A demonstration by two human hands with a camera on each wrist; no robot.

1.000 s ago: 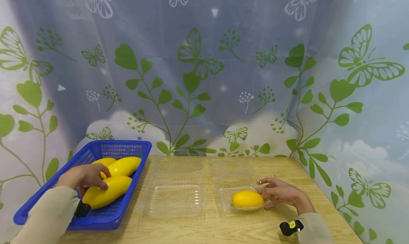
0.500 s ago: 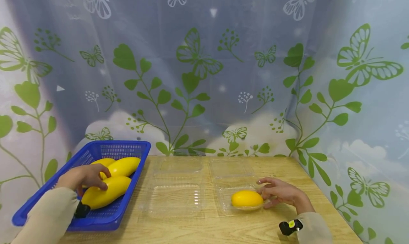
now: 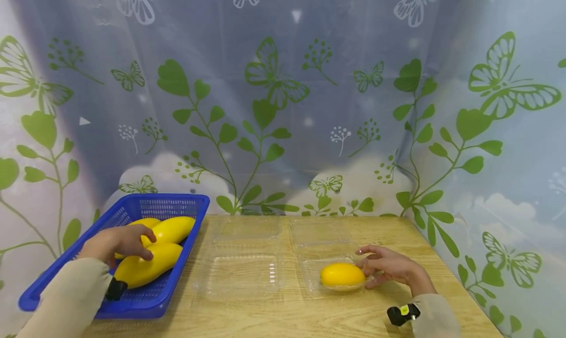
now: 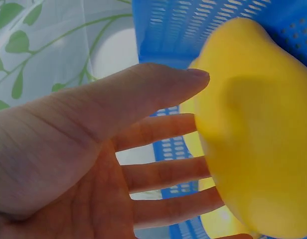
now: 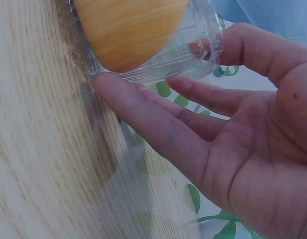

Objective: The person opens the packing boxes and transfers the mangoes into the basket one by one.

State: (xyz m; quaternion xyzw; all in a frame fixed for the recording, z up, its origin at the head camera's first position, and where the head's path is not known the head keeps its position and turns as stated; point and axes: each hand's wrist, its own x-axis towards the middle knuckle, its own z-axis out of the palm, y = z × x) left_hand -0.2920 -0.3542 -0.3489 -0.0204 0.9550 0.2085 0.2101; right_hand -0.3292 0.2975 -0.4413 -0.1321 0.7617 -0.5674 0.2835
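In the head view, my left hand [image 3: 119, 244] reaches into the blue basket [image 3: 199, 220] over the nearest yellow mango [image 3: 148, 267]. The left wrist view has the fairly straight fingers meeting the side of the mango [image 4: 258, 134], with the thumb tip at its edge; some fingertips are hidden behind it. My right hand [image 3: 393, 268] is at the right side of a clear plastic box [image 3: 311, 274], which holds another yellow mango [image 3: 342, 275]. Its loosely bent fingers touch the box wall [image 5: 203, 55] in the right wrist view, and one fingertip shows through the plastic.
Further back in the basket lie more yellow mangoes [image 3: 174, 229]. A second clear box [image 3: 240, 276] stands between the basket and the mango's box; both lids [image 3: 247, 228] lie folded back. A butterfly-print curtain [image 3: 283, 131] closes off the wooden table [image 3: 283, 318] behind and at the sides.
My left hand has shifted very slightly up and right over the nearest mango. The right hand, the boxes and the basket keep their places.
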